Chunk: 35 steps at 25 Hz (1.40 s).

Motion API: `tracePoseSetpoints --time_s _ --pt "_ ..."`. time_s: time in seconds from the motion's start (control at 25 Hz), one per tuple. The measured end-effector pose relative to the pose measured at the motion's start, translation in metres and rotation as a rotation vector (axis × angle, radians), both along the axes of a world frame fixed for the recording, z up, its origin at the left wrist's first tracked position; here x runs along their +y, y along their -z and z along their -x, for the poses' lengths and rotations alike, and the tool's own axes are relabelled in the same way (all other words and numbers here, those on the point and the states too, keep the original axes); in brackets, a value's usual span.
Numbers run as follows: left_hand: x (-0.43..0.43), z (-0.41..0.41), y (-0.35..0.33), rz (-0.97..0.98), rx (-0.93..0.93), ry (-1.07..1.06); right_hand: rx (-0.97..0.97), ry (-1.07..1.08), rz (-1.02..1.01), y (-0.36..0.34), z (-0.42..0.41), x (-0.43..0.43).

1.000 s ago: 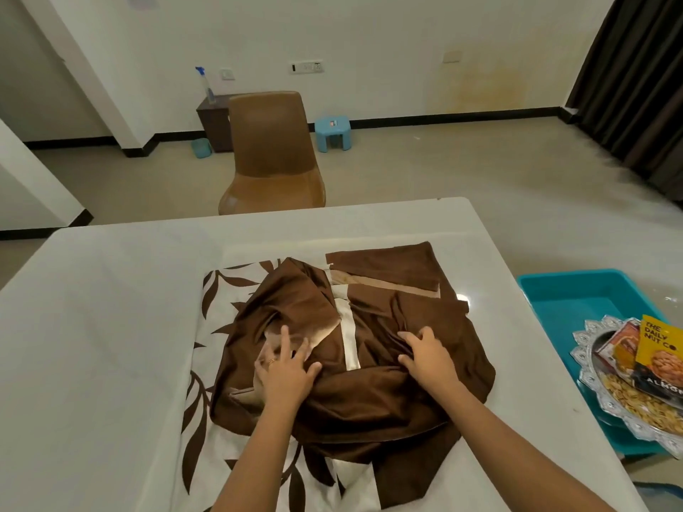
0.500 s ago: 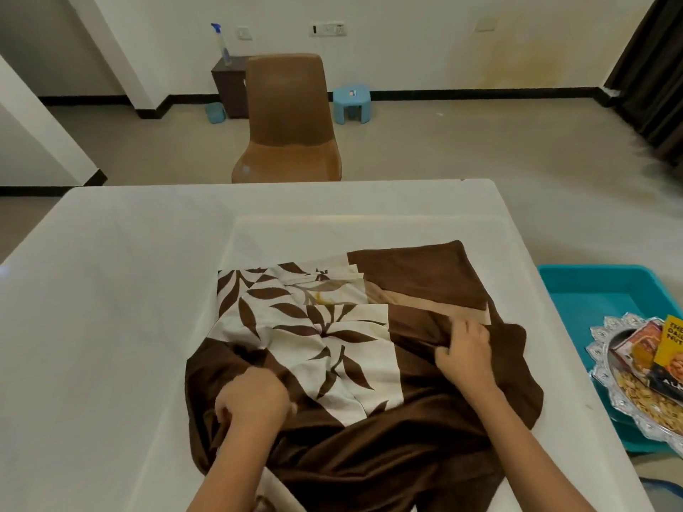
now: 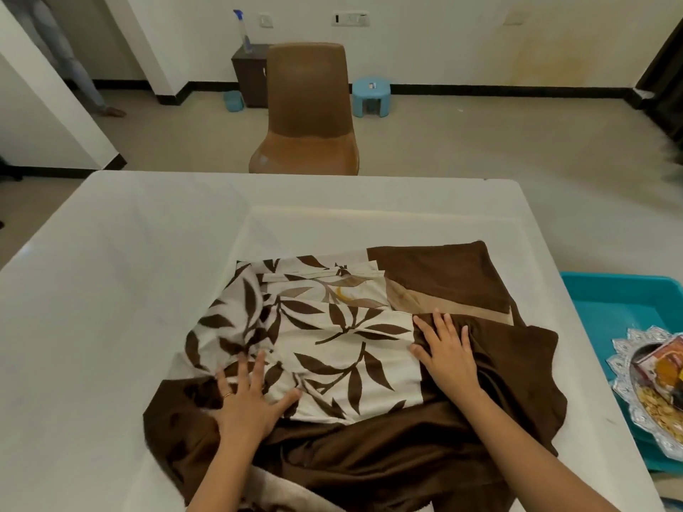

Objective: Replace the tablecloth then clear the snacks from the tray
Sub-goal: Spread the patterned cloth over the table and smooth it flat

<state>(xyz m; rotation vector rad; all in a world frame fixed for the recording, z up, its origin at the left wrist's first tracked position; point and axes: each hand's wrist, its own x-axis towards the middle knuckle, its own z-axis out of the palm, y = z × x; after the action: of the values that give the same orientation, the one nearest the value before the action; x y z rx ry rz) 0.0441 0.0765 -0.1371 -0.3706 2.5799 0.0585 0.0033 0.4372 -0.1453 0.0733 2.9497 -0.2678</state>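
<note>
A folded tablecloth [image 3: 343, 345], cream with brown leaves and dark brown borders, lies bunched on the white table [image 3: 111, 290] in front of me. My left hand [image 3: 251, 397] rests flat on it at the lower left, fingers spread, where the leaf print meets the brown border. My right hand [image 3: 449, 354] lies palm down on the brown fabric at the right edge of the leaf panel. A silver tray [image 3: 628, 397] with snack packets and loose nuts sits at the far right, partly cut off by the frame.
A teal plastic bin [image 3: 621, 301] stands beside the table under the tray. A brown chair [image 3: 308, 116] faces the table's far edge. Behind it are a small dark cabinet [image 3: 249, 73] with a spray bottle and a blue stool [image 3: 370, 96].
Both hands pulled the brown layer toward me, uncovering the leaf-print panel. They have since opened from clutching the cloth and now lie flat on it.
</note>
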Motion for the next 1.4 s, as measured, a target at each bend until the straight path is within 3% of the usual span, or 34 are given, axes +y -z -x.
tracePoseSetpoints --time_s 0.16,0.28,0.32,0.4,0.48,0.56,0.64,0.72,0.84,0.92,1.08,1.16,1.24,1.32,1.4 --pt "-0.041 -0.047 -0.006 0.043 -0.089 -0.430 0.005 0.015 -0.088 -0.004 0.022 0.029" --pt "-0.030 -0.050 -0.045 0.142 -0.448 -0.275 0.081 0.188 -0.188 -0.020 0.039 0.022" --pt "-0.020 -0.039 -0.057 0.156 -0.458 -0.177 0.107 0.271 -0.141 -0.027 0.039 0.006" --pt "0.010 -0.010 -0.078 0.128 -0.210 -0.006 0.018 0.355 0.016 -0.032 0.024 -0.032" --pt "0.043 0.019 -0.084 -0.070 0.228 0.092 -0.143 0.342 0.139 -0.023 -0.003 -0.059" --pt "0.064 0.042 -0.074 -0.299 0.428 0.047 -0.203 0.302 0.087 -0.014 -0.027 -0.066" --pt "0.068 0.053 -0.053 -0.429 0.418 -0.101 -0.083 0.280 0.072 -0.014 -0.026 -0.062" --pt "0.063 0.048 -0.038 -0.599 0.476 -0.270 0.112 0.126 0.157 -0.018 -0.003 -0.065" --pt "0.047 0.029 -0.020 -0.766 0.652 -0.263 0.112 -0.169 0.196 -0.022 0.041 -0.084" --pt "0.033 0.023 -0.008 -0.723 0.653 -0.183 0.006 -0.214 0.132 -0.019 0.061 -0.097" --pt "0.005 0.036 0.005 -0.655 0.565 -0.148 0.196 -0.180 0.040 -0.017 0.064 -0.079" --pt "-0.011 0.044 0.011 -0.544 0.489 -0.100 0.302 0.016 0.129 -0.028 0.054 -0.045" --pt "-0.037 0.054 0.019 -0.393 0.437 -0.114 0.358 0.427 0.230 -0.046 0.039 0.010" --pt "-0.062 0.064 0.024 -0.306 0.415 -0.221 0.263 0.775 0.234 -0.055 0.008 0.078" --pt "-0.072 0.075 0.019 -0.281 0.373 -0.377 -0.036 0.951 0.144 -0.059 -0.028 0.124"
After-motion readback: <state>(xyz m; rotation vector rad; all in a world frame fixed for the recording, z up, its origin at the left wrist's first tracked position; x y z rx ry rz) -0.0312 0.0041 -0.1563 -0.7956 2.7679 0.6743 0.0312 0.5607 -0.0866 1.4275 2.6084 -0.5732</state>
